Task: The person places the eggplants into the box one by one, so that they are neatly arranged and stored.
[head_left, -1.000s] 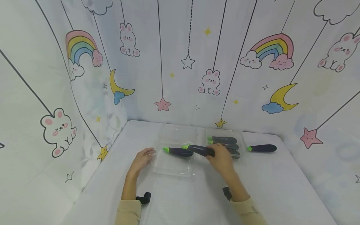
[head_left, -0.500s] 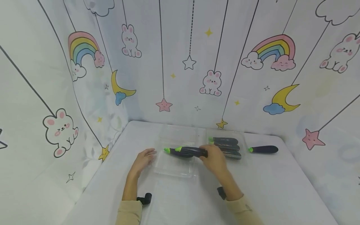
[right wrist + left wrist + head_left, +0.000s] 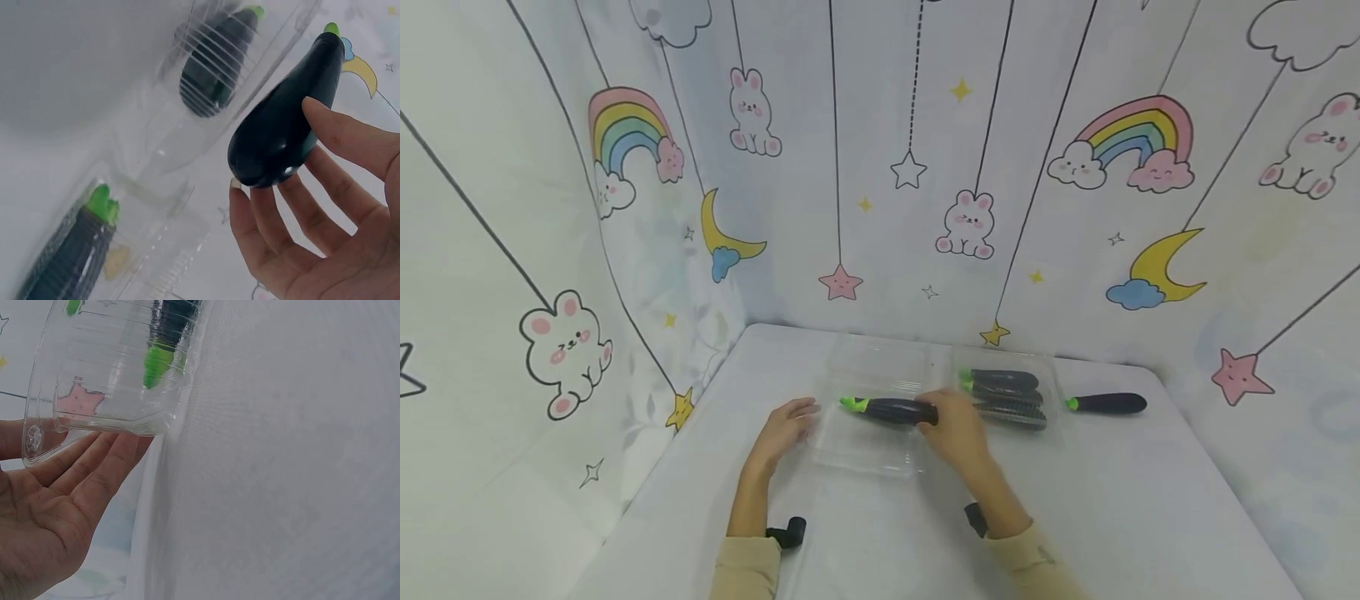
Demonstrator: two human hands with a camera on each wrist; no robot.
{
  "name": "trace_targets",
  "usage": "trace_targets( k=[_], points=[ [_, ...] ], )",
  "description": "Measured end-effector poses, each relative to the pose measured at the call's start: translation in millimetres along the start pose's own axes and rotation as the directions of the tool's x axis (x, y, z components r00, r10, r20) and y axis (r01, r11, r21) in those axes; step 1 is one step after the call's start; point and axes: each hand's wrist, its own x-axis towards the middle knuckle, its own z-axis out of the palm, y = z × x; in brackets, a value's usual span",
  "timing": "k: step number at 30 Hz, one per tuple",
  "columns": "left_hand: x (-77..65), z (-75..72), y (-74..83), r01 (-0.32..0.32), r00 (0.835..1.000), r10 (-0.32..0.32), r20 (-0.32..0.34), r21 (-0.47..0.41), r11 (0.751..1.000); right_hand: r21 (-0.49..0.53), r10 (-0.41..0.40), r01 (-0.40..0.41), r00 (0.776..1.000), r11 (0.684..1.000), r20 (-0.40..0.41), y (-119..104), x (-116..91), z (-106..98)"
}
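My right hand (image 3: 957, 429) grips an eggplant (image 3: 284, 115) by its thick end, thumb on one side and fingers on the other. It is over the left clear plastic box (image 3: 865, 458), green stem toward the left. Inside that box lies another eggplant (image 3: 219, 62), mostly hidden in the head view behind the held one. At the box's left side is my left hand (image 3: 784, 432), its fingers fairly straight and touching the wall, as the left wrist view shows (image 3: 81, 506).
To the right, a second clear box (image 3: 1054, 383) holds several eggplants (image 3: 1003, 382). A loose eggplant (image 3: 1108, 403) lies on the white table (image 3: 1112, 483) right of it. The left box's clear lid (image 3: 880, 358) spreads behind it. A patterned curtain (image 3: 880, 225) stands behind the table.
My right hand has moved left and slightly down with the eggplant, from between the two boxes to over the left box. The left hand stays at the box's side.
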Motion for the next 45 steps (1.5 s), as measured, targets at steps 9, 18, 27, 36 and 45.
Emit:
trace_targets(
  k=[9,18,27,36,45],
  points=[
    [-0.5,0.4,0.7,-0.002,1.000,0.002,0.003,0.002,1.000,-0.012,-0.033,0.033,0.999,0.999,-0.009,-10,4,17],
    [-1.0,-0.8,-0.1,-0.011,1.000,0.011,0.007,-0.013,1.000,0.016,-0.003,0.002,1.000,1.000,0.016,-16,6,34],
    [0.0,0.2,-0.6,-0.007,1.000,0.007,0.007,-0.017,1.000,-0.010,-0.035,0.035,0.999,0.999,0.001,-9,8,52],
    [-1.1,-1.0,0.5,-0.009,1.000,0.009,0.010,-0.001,1.000,-0.047,-0.079,0.077,0.996,0.996,-0.046,-7,5,64],
    [-1.9,-0.4,1.7,0.001,1.000,-0.001,0.011,0.000,1.000,-0.092,-0.060,0.057,0.998,0.994,-0.034,-7,2,67]
  ],
)
